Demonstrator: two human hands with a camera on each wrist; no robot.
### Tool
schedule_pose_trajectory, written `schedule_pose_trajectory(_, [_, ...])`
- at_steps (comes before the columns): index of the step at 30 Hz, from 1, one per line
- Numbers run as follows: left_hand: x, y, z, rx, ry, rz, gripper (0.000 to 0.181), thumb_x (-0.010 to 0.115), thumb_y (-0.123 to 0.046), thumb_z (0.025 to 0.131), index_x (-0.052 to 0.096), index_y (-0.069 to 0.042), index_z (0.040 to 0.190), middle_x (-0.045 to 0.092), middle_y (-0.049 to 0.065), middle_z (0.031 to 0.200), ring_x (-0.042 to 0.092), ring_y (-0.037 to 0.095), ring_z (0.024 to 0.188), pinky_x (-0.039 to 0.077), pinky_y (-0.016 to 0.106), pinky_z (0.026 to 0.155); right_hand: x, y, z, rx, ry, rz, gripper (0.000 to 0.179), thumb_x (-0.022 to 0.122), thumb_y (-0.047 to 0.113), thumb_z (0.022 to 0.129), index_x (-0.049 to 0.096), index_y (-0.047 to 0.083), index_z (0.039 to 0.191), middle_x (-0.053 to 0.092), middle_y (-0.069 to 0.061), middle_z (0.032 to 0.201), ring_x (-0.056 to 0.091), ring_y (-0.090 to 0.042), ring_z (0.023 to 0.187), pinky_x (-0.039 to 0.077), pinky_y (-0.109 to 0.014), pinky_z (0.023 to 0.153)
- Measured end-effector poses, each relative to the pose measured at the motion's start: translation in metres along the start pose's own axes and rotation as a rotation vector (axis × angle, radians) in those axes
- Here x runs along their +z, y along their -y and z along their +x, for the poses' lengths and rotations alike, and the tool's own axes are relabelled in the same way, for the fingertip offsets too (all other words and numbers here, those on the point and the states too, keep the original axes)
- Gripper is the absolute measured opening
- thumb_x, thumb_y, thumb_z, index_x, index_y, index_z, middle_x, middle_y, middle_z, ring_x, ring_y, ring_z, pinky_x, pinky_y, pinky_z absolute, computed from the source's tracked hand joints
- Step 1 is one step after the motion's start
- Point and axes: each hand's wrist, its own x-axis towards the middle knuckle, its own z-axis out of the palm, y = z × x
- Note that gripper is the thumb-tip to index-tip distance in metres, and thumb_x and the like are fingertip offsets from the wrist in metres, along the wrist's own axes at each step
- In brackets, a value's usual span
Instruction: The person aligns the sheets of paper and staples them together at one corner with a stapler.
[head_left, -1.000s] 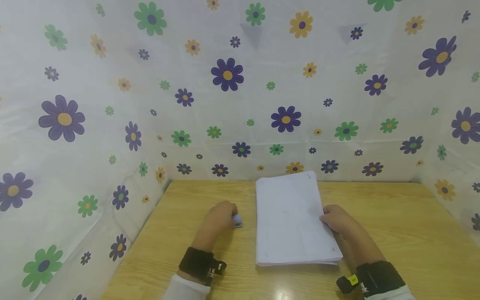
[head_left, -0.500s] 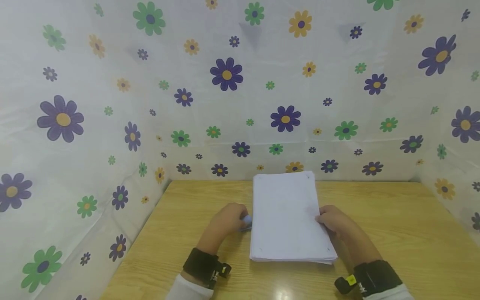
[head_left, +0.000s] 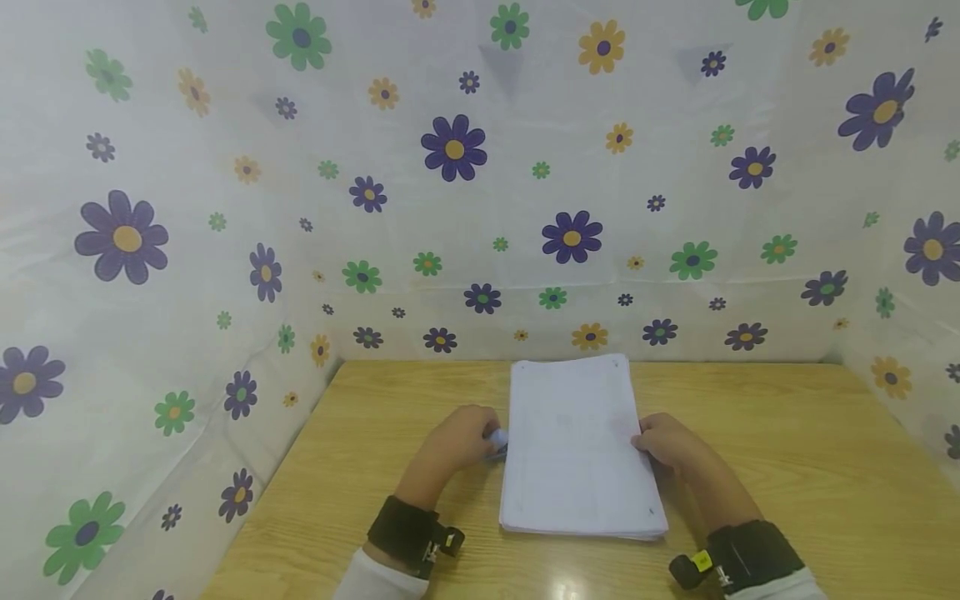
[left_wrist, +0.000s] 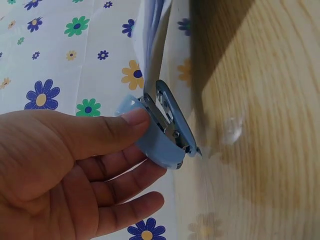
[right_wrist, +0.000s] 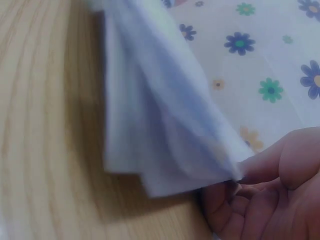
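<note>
My left hand holds a small light blue stapler between thumb and fingers. The stapler's mouth gapes, and the left edge of a stack of white paper comes right at it in the left wrist view. Over on the other side, my right hand pinches the stack's right edge with the thumb on top. Seen from the right wrist, the sheets fan apart a little and bend up toward the thumb. Small marks show near the corners of the top sheet.
The stack is over a light wooden table. A white flower-printed cloth rises behind the table's far edge and along both sides. Each wrist wears a black strap with a small camera.
My left hand has carried the stapler right, up to the stack's left edge. The stack has shifted slightly left, and its far edge now sits a bit nearer. The right hand has barely moved.
</note>
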Motion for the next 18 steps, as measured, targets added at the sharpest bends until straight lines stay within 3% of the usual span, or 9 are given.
schedule_pose_trajectory(7, [0.0041, -0.0044, 0.001, 0.045, -0.03, 0.086, 0.011, 0.075, -0.01, 0.089, 0.071, -0.009, 0.1, 0.063, 0.002, 0.092, 0.06, 0.017, 0.087, 0.055, 0.038, 0.086, 0.0004, -0.0003, 0.0008, 0.003, -0.023, -0.014, 0.041, 0.053, 0.008, 0.102, 0.051, -0.018, 0.133, 0.062, -0.029, 0.123, 0.06, -0.041, 0.113, 0.048, -0.059, 0.103])
schedule_pose_trajectory(18, [0.0057, -0.0081, -0.0001, 0.077, -0.063, 0.109, 0.013, 0.076, -0.009, 0.088, 0.071, -0.009, 0.099, 0.063, 0.003, 0.092, 0.06, 0.019, 0.086, 0.054, 0.039, 0.084, -0.0025, -0.0019, 0.0006, 0.006, -0.036, -0.003, 0.044, 0.053, 0.008, 0.101, 0.049, -0.018, 0.135, 0.059, -0.033, 0.128, 0.059, -0.046, 0.118, 0.049, -0.06, 0.101])
